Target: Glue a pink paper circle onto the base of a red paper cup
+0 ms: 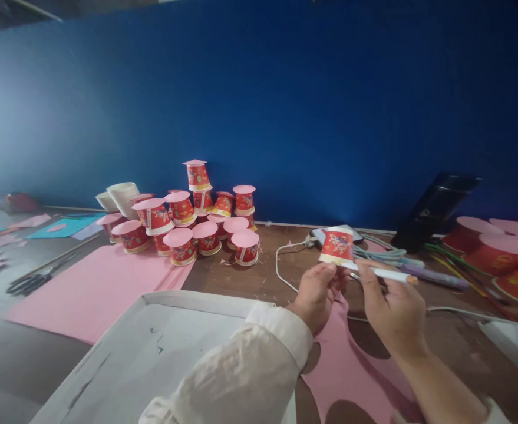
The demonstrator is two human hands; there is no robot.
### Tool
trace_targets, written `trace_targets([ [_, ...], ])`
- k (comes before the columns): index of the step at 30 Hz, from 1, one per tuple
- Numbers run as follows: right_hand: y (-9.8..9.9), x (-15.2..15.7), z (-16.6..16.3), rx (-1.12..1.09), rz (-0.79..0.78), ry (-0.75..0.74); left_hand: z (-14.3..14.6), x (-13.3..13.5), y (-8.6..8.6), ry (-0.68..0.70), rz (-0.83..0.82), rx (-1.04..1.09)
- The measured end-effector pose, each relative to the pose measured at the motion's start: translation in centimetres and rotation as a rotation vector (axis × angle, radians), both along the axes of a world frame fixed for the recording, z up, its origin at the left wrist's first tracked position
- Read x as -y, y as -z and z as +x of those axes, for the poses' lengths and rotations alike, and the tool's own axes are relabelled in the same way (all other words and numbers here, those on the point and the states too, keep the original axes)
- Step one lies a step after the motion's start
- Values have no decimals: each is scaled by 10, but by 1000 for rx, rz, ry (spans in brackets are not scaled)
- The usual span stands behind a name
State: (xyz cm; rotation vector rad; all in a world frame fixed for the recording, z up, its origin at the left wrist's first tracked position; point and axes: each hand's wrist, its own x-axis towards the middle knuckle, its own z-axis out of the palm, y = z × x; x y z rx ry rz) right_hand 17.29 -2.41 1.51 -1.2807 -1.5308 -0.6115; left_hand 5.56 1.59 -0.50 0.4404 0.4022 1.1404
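A small red printed paper cup [337,242] is upside down in my left hand [317,297], its pale rim between thumb and fingers. Closed round a white pen-like stick [385,272] with an orange-brown end is my right hand [393,312]. The stick's far end meets the cup's rim; its tip is too small to make out. Below both hands lies a sheet of pink paper [351,359] with round pieces cut out. To the left stand several similar red cups [181,250], upside down and partly stacked, topped with pink paper discs.
A white shallow box lid [188,335] lies in front, beside pink sheets [91,288] and scissors [31,281]. Cables [280,265], a phone-like device [318,234] and a dark bottle [431,209] sit behind my hands. Larger red cups [497,253] stand right. A blue partition [259,106] closes the back.
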Motion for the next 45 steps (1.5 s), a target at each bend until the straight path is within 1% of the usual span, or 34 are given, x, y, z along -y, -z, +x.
trace_targets([
  [2,1,-1,0,-5,4,-6,0,0,-1,-7,-4,0],
  [8,7,-3,5,-19,5,138,0,0,-2,-14,-23,-4],
  [11,9,-3,7,-36,-5,171,0,0,-2,-14,-26,-10],
  [17,7,-2,5,-18,14,99,-1,1,-3,0,-43,8],
  [21,3,0,2,-71,-32,114,-1,1,-3,-9,-21,3],
  [26,1,0,-1,-51,-75,46,-1,1,-2,12,-2,-10],
  [28,3,0,1,-60,-64,70,-1,0,-1,7,-9,-3],
  [32,7,-2,5,-92,-59,165,1,0,0,3,-19,12],
  [37,6,-1,4,-54,-53,83,1,0,-1,-12,-18,4],
  [41,4,-1,4,-61,-67,97,0,1,-4,-16,-36,-21],
  [45,6,-2,5,-78,-61,73,0,1,-6,-9,-55,-9],
])
